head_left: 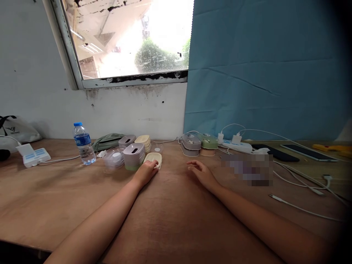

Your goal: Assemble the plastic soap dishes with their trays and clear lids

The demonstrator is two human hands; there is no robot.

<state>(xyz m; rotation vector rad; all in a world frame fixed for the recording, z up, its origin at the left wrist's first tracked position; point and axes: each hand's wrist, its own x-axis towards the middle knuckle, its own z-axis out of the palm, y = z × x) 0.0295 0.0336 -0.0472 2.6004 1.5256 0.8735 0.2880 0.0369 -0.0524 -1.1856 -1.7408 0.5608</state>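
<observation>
Head view, with twelve o'clock straight ahead of the person: the left hand point(146, 171) rests at the near edge of a cream lid point(153, 157), which lies on the brown table point(162, 220) at one o'clock from this hand. Its fingers are bent at the lid; whether they pinch it or only touch it, I cannot tell. At eleven o'clock from this hand, just beside the lid, stands a lilac stack of containers point(134, 158) with a green base, and at ten o'clock are clear lids point(114, 157). Behind the lid, near twelve, is a cream stack point(143, 140). A water bottle point(84, 145) stands farther off, at ten.

The right hand point(201, 173) is loosely spread, fingers slightly curved, holding nothing. At eleven o'clock from it sits a grey container point(190, 142); just beside that, near twelve, is a green-topped container point(208, 142). A white power strip point(238, 147) lies at two o'clock.
</observation>
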